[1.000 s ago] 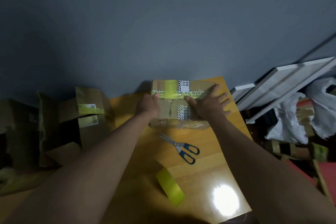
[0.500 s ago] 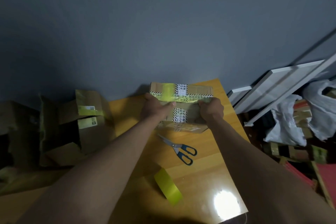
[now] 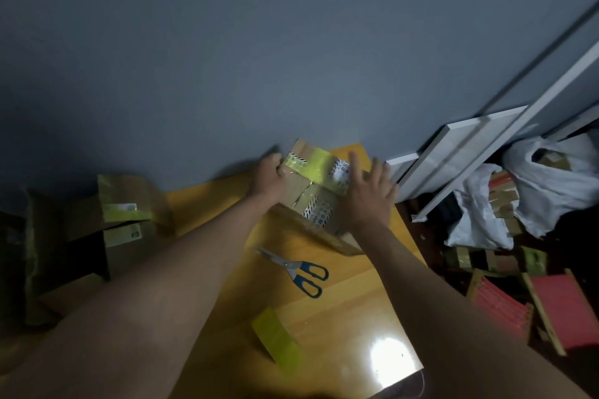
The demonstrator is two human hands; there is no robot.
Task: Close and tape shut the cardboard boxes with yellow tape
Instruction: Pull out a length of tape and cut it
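A small cardboard box (image 3: 311,201) with a yellow tape strip (image 3: 316,165) across its top sits turned at an angle at the far end of the wooden table (image 3: 343,311). My left hand (image 3: 269,176) grips the box's far left corner with curled fingers. On the box's right side rests my right hand (image 3: 369,191), fingers spread and straight. A roll of yellow tape (image 3: 278,340) stands on the table nearer to me.
Blue-handled scissors (image 3: 298,269) lie on the table between the box and the tape roll. Taped cardboard boxes (image 3: 120,204) are stacked to the left of the table. White boards (image 3: 470,146), white bags (image 3: 547,181) and a red slatted stool (image 3: 531,308) crowd the right.
The box has been rotated so that it sits at an angle. My right hand went from curled on the box's right edge to flat with spread fingers. My left hand shifted to the far left corner.
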